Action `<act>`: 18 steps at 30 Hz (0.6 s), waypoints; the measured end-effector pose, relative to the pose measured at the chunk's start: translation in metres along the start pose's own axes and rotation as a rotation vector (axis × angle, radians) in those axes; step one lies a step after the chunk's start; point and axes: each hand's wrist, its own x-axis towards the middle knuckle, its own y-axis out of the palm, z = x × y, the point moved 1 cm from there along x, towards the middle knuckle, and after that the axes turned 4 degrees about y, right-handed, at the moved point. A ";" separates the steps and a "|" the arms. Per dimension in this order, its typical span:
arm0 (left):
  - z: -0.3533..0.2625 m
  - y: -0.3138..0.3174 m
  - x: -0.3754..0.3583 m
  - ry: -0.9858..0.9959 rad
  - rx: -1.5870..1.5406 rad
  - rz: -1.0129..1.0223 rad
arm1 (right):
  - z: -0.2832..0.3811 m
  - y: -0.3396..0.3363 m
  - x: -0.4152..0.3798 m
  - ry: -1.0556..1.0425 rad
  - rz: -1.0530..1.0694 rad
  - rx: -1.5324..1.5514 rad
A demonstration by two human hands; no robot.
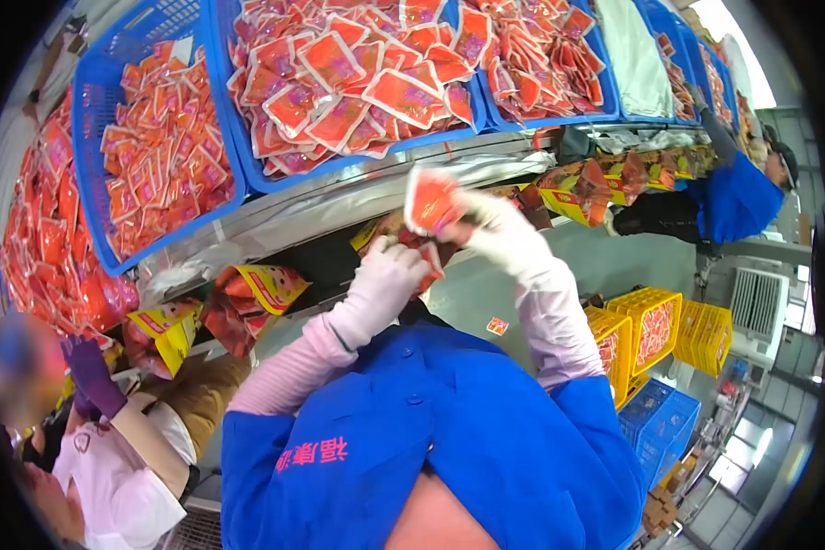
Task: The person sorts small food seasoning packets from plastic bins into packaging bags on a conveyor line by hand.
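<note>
Ctr frame, pinch the red pkt (431, 203) lightly by its edge, your R hand (506, 240) near-closed; steady your half-curled L hand (383, 282), hold unclear.

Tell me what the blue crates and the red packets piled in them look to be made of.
Blue crates: likely moulded plastic, low sheen, from the even colour and slotted walls.
Red packets: glossy, probably plastic film, given highlights and creases; foil is possible.

Packets (403, 96) in baskets (89, 147) behind belt (325, 258)
</note>
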 end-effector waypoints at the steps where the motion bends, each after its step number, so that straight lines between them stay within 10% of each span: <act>1: 0.001 0.006 -0.004 -0.104 0.104 0.125 | -0.002 0.004 0.001 0.132 0.190 -0.336; 5: 0.021 -0.004 -0.045 0.099 0.365 0.069 | -0.065 0.059 0.025 -0.149 0.387 -1.439; 7: 0.033 0.007 -0.055 0.075 0.276 0.143 | -0.156 0.102 0.081 0.298 0.590 -1.380; 11: 0.035 -0.003 -0.057 0.145 0.184 -0.033 | -0.104 0.131 0.088 0.331 0.759 -1.408; 13: 0.043 -0.018 -0.073 0.124 0.189 -0.007 | -0.195 0.126 0.097 0.374 0.558 -1.169; 14: 0.048 -0.037 -0.077 0.134 0.165 0.020 | -0.071 0.119 0.089 0.316 0.738 -1.184; 18: 0.103 -0.108 -0.086 0.021 0.006 -0.155 | 0.036 0.049 0.104 -0.148 -0.443 -0.973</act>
